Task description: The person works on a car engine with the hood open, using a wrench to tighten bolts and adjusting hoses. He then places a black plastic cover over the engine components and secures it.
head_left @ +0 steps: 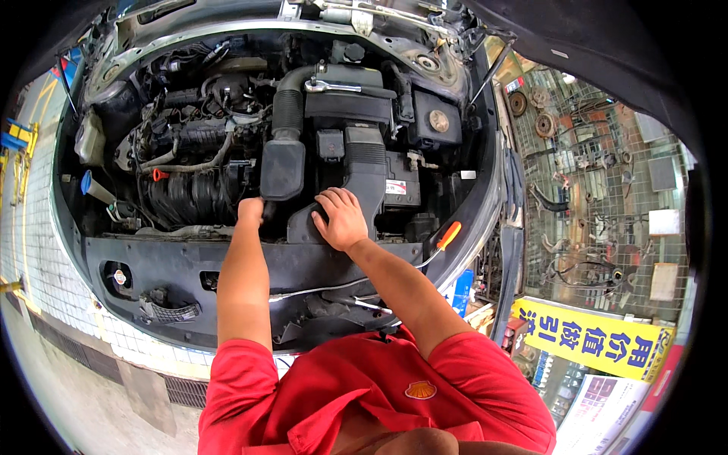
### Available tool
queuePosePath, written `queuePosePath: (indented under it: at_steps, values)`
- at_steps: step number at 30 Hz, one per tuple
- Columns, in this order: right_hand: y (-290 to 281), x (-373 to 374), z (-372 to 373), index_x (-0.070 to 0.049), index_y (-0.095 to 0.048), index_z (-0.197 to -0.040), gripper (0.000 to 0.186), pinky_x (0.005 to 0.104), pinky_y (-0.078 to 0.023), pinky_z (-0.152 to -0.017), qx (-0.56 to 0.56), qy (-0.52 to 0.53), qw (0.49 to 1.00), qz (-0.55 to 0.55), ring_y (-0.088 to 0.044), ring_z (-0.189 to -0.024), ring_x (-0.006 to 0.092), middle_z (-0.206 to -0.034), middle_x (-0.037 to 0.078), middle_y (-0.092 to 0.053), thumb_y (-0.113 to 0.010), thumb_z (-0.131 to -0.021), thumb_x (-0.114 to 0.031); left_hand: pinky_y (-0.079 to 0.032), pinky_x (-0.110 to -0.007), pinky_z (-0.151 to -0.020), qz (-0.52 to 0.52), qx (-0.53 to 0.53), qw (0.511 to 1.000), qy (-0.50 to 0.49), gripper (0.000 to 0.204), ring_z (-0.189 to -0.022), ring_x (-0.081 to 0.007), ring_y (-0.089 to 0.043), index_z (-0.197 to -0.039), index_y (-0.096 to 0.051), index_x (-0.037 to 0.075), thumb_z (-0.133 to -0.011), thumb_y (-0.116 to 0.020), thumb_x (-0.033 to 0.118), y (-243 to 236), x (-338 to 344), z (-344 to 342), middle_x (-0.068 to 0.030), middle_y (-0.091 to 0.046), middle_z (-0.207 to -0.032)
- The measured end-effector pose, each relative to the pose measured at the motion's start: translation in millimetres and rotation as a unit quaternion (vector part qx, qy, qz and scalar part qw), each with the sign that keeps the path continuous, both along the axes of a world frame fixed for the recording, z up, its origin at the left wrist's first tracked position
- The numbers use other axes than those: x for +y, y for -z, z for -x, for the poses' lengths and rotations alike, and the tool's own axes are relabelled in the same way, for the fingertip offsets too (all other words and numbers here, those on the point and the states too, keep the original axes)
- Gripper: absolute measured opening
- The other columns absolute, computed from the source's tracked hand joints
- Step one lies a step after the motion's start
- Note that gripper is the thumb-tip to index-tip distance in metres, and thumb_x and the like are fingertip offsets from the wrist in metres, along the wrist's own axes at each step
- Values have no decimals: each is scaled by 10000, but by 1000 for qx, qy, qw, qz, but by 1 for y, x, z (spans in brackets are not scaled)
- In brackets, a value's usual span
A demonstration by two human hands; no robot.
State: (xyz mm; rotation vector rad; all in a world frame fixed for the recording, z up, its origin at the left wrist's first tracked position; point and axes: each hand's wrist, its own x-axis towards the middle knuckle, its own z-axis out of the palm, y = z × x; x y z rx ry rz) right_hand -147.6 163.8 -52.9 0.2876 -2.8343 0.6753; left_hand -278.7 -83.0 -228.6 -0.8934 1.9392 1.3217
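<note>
the black plastic air intake duct [284, 163], a ribbed hose widening into a flat box, sits in the middle of the open engine bay, and both hands are at its lower end. the left hand [250, 210] is pushed down just below the duct's box, fingers curled out of sight behind it, so i cannot tell whether they grip anything. the right hand [341, 218] lies just right of the duct on the curved black plastic housing [303, 224], fingers spread and flat, pressing rather than clutching; it looks like it steadies the part while the other hand works underneath.

further right of the duct stands the black ribbed air filter box [368, 155], with a shiny metal wrench [334, 86] lying above it. well right of the duct, a screwdriver with an orange handle [448, 235] rests at the bay's edge, within reach. left of the duct the engine with its hoses [189, 167] crowds close, leaving little room there; below the duct the black front panel [167, 269] gives the forearms a clear ledge.
</note>
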Motion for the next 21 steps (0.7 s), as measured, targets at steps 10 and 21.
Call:
queuePosePath:
  at_steps: [10, 21]
  values:
    - [2, 5, -4, -60, -650, -1232, 389, 466, -351, -1175, -1, 7, 1000, -4, -523, -1307, 296, -1293, 96, -633, -681, -908, -273, -576, -482, -913, 358, 154, 880, 270, 273, -1137, -387, -690, -1095, -755, 57, -936, -616, 230, -46, 29, -16, -215, -730, -1162]
    - [0, 6, -6, -59, -656, -1221, 379, 461, -352, -1174, 4, 10, 1000, -3, -527, -1305, 287, -1285, 95, -639, -684, -906, -268, -567, -477, -924, 374, 190, 854, 308, 251, -1113, -389, -692, -1090, -747, 68, -962, -563, 181, -57, 26, -16, -196, -730, -1155]
